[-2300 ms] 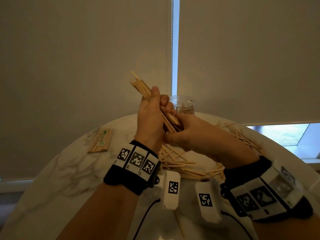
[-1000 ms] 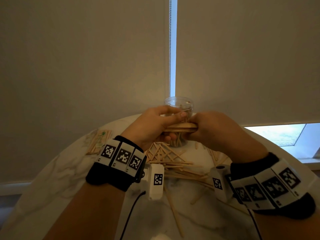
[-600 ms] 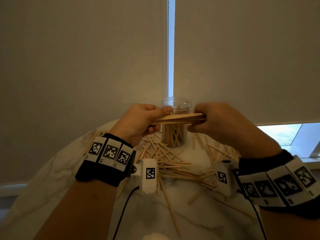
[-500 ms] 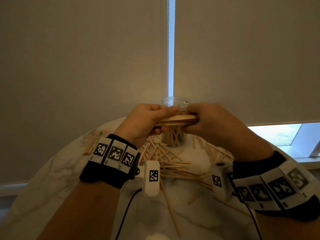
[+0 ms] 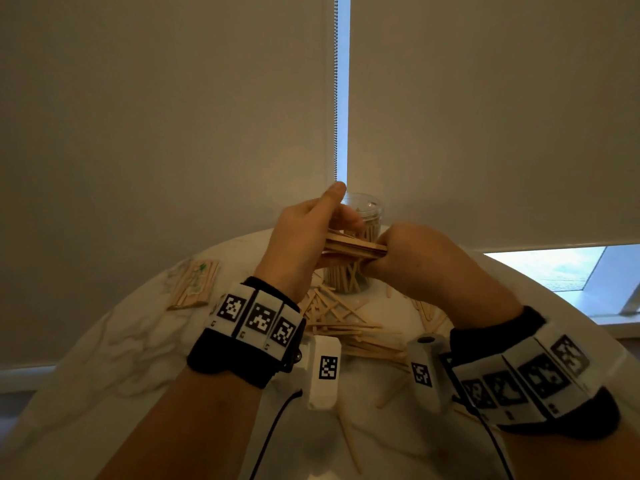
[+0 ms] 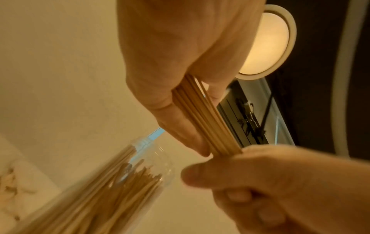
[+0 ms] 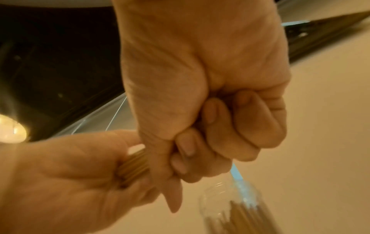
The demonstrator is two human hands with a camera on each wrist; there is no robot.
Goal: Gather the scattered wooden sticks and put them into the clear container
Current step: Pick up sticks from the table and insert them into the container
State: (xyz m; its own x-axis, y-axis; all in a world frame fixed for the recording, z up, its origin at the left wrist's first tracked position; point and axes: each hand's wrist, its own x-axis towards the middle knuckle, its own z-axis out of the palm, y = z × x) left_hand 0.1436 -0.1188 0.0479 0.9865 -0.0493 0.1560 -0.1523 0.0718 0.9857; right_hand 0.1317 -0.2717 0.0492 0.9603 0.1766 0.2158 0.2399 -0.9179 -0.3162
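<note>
A bundle of wooden sticks (image 5: pixel 353 247) lies roughly level in the air between both hands, just in front of the clear container (image 5: pixel 360 271). My left hand (image 5: pixel 304 237) grips its left end, thumb raised. My right hand (image 5: pixel 408 258) is curled round its right end. The left wrist view shows the bundle (image 6: pixel 202 117) running from the left hand (image 6: pixel 180 79) into the right hand (image 6: pixel 260 177). In the right wrist view the right hand (image 7: pixel 210 126) closes on the bundle (image 7: pixel 133 166). The container stands on the round marble table (image 5: pixel 121 358), partly filled with upright sticks. Loose sticks (image 5: pixel 343 323) lie scattered before it.
A flat packet of sticks (image 5: pixel 194 284) lies at the table's far left. More loose sticks (image 5: pixel 349 441) lie near the front edge. Roller blinds (image 5: pixel 173 116) hang close behind the table, with a bead chain (image 5: pixel 335 98) at the gap.
The bundle came down from a raised, tilted hold to level in front of the container. Since half a second ago both hands have shifted slightly and the left thumb has lifted.
</note>
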